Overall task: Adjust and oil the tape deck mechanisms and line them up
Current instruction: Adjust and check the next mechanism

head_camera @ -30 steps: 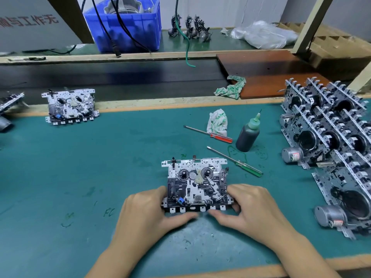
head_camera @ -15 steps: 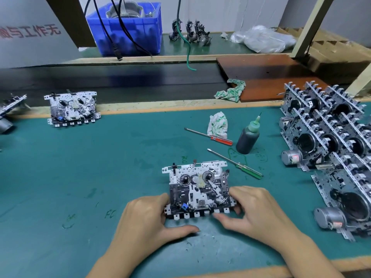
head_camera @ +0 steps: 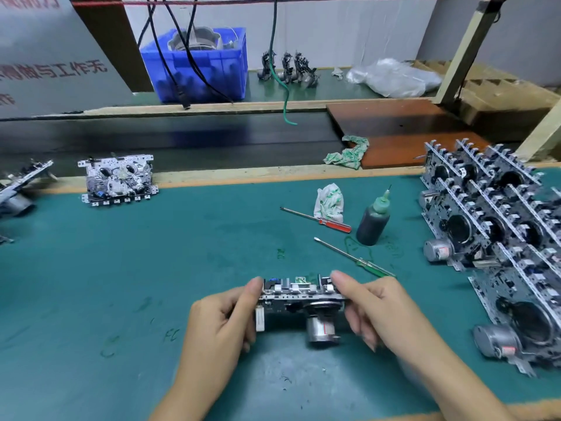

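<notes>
Nearest, the left hand [head_camera: 218, 323] and right hand [head_camera: 382, 311] each grasp an end of a tape deck mechanism [head_camera: 299, 302], thumbs on top and fingers curled beneath; it is lifted off the green mat [head_camera: 121, 284] and tipped edge-on, its stamped metal plate toward the camera and its cylindrical silver motor [head_camera: 321, 329] hanging below; a second ago it lay flat on the mat, face up, under the fingertips. Just beyond lie a green-handled screwdriver [head_camera: 355, 258], a dark oil bottle [head_camera: 372, 221] with a green nozzle, a red-handled screwdriver [head_camera: 317, 219] and a crumpled white cloth [head_camera: 329, 200]; at right, finished mechanisms [head_camera: 498, 232] stand tilted in rows, perforated frames and round motors showing. Far left, another mechanism [head_camera: 117, 179] lies flat by the mat's wooden edge; behind, a blue plastic crate [head_camera: 209, 71] with black cables hanging in front of it.
</notes>
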Demonstrator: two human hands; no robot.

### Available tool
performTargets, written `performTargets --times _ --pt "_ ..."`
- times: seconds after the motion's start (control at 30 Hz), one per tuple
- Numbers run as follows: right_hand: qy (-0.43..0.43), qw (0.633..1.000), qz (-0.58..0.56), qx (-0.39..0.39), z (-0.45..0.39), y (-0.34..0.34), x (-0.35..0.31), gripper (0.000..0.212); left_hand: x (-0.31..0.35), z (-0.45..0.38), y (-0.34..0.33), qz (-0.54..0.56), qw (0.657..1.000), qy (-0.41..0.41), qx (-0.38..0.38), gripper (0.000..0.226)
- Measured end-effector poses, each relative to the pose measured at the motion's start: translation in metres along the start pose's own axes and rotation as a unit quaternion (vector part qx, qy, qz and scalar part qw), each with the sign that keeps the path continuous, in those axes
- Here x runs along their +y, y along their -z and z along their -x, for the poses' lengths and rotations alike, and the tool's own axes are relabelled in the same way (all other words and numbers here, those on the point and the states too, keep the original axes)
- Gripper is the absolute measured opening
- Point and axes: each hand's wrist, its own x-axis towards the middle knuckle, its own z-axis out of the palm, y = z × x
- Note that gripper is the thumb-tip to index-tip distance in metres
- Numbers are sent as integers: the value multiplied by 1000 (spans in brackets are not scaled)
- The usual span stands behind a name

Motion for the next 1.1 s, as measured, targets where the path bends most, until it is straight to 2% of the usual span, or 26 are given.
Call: performTargets --times 0.1,0.2,0.27,0.33,0.37,0.4,0.47,0.53,0.57,0.7,0.9,1.1 --pt "-16 1000 14 9 -3 -4 -3 71 -2 -5 2 2 999 45 -19 68" --pt "3 998 55 30 -4 -6 -6 78 -2 -7 8 -29 997 60 -47 72" --pt "36 988 139 57 -4 -4 -5 85 0 -7 13 -120 991 41 -49 76" --pt "81 963 237 100 -6 2 -3 77 4 -9 17 -250 968 -11 -1 73" --pt "103 956 251 114 -8 6 -3 70 6 -10 19 -279 959 -40 32 66" --pt "126 955 243 111 -9 11 -2 60 10 -13 21 -271 959 -69 51 55" --pt "156 966 201 46 -11 13 -3 42 16 -18 21 -196 972 -125 36 32" --pt "164 973 159 -29 -14 6 -2 45 22 -22 17 -134 977 -165 -11 22" --pt "173 975 133 -43 -15 1 -3 43 26 -23 14 -113 977 -176 -38 21" --pt "192 979 44 -45 -21 -6 -6 32 30 -26 -3 -86 972 -189 -106 19" --pt "195 979 3 -60 -23 -9 -4 33 26 -28 -9 -60 974 -195 -95 9" --pt "186 980 -35 -60 -24 -10 0 30 23 -27 -11 -69 975 -196 -83 12"
